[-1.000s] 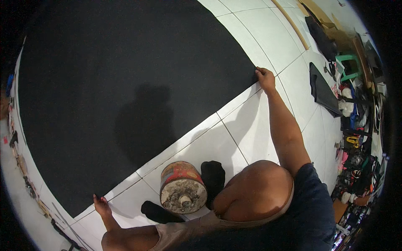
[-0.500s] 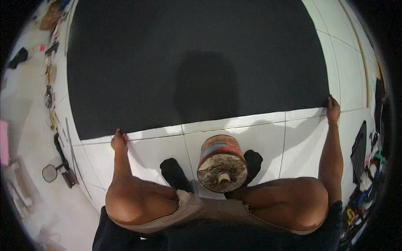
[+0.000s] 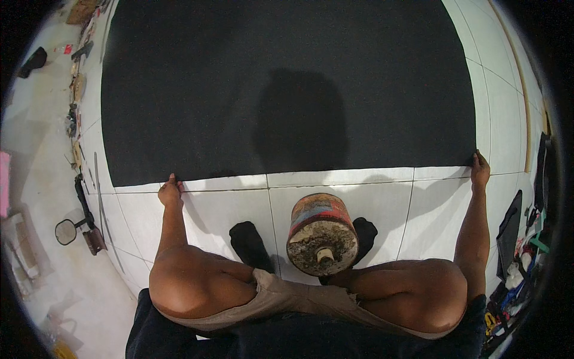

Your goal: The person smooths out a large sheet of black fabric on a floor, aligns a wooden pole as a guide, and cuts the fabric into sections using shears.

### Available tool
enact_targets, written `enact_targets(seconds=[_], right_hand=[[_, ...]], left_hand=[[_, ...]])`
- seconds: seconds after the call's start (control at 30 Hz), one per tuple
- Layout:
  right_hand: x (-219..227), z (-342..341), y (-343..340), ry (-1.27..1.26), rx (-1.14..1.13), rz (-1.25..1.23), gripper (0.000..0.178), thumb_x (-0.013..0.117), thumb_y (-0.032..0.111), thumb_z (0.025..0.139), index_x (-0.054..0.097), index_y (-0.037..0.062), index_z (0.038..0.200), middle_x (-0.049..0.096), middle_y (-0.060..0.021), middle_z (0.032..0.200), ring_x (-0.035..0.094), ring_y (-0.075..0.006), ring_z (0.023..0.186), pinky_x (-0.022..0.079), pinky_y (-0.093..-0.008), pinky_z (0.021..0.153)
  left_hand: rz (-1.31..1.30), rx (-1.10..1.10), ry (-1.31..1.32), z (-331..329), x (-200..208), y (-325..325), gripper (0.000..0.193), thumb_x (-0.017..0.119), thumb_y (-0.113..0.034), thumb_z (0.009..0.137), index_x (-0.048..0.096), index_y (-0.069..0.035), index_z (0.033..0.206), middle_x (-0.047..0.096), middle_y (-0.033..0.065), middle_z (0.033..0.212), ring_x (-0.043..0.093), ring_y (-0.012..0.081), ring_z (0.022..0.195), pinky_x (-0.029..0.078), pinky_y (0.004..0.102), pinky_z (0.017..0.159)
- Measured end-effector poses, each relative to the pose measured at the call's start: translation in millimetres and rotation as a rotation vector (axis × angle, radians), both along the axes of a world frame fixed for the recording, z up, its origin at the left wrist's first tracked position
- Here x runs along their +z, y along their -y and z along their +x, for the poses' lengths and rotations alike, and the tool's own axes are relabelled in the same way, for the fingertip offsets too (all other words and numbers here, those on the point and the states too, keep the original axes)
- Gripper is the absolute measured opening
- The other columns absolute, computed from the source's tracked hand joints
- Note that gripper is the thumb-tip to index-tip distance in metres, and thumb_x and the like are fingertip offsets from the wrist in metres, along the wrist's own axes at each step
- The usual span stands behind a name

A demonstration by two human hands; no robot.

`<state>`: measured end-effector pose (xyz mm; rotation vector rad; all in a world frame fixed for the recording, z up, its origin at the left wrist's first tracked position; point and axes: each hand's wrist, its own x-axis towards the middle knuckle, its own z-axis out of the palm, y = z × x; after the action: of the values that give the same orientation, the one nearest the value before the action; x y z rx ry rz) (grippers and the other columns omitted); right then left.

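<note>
A large black sheet point(image 3: 191, 90), matt and flat, lies spread on the white tiled floor in front of me. My left hand point(image 3: 171, 191) is at its near edge, a little in from the near left corner, with the fingertips pinched on the edge. Out at the near right corner, my right hand point(image 3: 479, 170) grips the sheet between thumb and fingers. The near edge runs almost straight between both hands. Between my feet stands a worn round can point(image 3: 323, 233) with a dirty top and a short stub in its middle.
Black-socked feet point(image 3: 250, 242) flank the can. To the left lie a round mirror on a stem point(image 3: 66, 232), a thin strip point(image 3: 99, 185) and a row of small clutter. A long yellowish strip point(image 3: 526, 119) and a heap of mixed items point(image 3: 514, 287) are on the right.
The whole view has turned slightly, so the sheet's near edge looks more level. Both hands keep their places on the edge, and the sheet shows no clear shift against the tiles.
</note>
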<state>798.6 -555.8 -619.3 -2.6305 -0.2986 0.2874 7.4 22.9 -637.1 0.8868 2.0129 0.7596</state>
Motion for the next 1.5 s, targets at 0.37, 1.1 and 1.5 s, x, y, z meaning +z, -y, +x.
enact_targets(seconds=[0.37, 1.1, 1.5], right_hand=[[-16, 22, 26, 0.224, 0.165, -0.172, 0.044, 0.052, 0.032, 0.100, 0.061, -0.0010, 0.127, 0.066, -0.0206, 0.122, 0.064, -0.0328, 0.112, 0.048, -0.0393, 0.097], [-29, 79, 54, 0.185, 0.321, -0.431, 0.049, 0.052, 0.041, 0.097, 0.063, 0.0025, 0.126, 0.066, -0.0169, 0.123, 0.062, -0.0340, 0.112, 0.047, -0.0433, 0.096], [158, -303, -262, -0.466, 1.279, 0.153, 0.049, 0.073, 0.037, 0.084, 0.061, 0.0093, 0.123, 0.068, -0.0134, 0.111, 0.068, -0.0329, 0.098, 0.053, -0.0413, 0.085]], left_hand=[[0.386, -0.662, -0.699, 51, 19, 31, 0.058, 0.078, -0.028, 0.082, 0.056, 0.003, 0.126, 0.058, 0.0220, 0.123, 0.055, 0.0310, 0.114, 0.044, 0.0451, 0.096], [0.552, -1.444, -0.404, 131, 59, 54, 0.057, 0.084, -0.033, 0.074, 0.065, -0.013, 0.124, 0.055, 0.0196, 0.127, 0.047, 0.0393, 0.125, 0.038, 0.0528, 0.106], [0.096, -1.545, -0.567, 169, 103, 68, 0.077, 0.084, -0.021, 0.074, 0.049, -0.015, 0.143, 0.034, 0.0229, 0.140, 0.038, 0.0392, 0.126, 0.039, 0.0477, 0.106]])
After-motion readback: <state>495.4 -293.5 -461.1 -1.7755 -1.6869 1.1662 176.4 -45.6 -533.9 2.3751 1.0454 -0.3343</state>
